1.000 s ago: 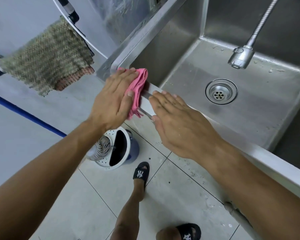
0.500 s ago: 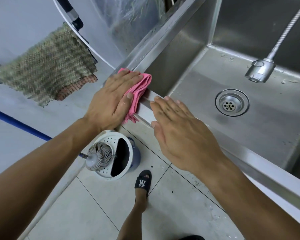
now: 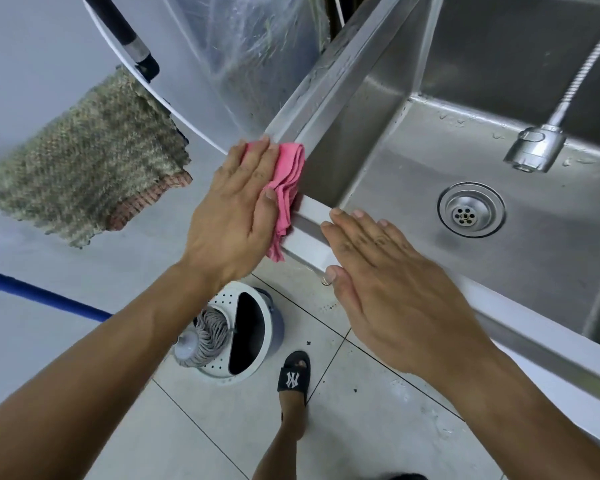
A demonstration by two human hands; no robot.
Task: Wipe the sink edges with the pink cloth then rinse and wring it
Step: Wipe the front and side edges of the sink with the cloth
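Note:
A folded pink cloth (image 3: 290,181) lies on the front left corner of the stainless steel sink (image 3: 329,98). My left hand (image 3: 236,209) lies flat on the cloth with straight fingers and presses it against the corner. My right hand (image 3: 388,289) rests flat, fingers together, on the sink's front edge (image 3: 309,233) just right of the cloth. Inside the basin are the round drain (image 3: 470,209) and a hanging spray head (image 3: 534,150) on a flexible metal hose.
On the tiled floor below the corner stands a white mop bucket (image 3: 257,337) holding a grey mop head (image 3: 208,337) with a blue handle (image 3: 42,296). A woven greenish mat (image 3: 87,171) hangs at left. My sandalled foot (image 3: 293,375) stands by the bucket.
The view has shifted so the sink sits further right and lower. My left hand with the cloth stays on the corner; my right hand remains on the front edge.

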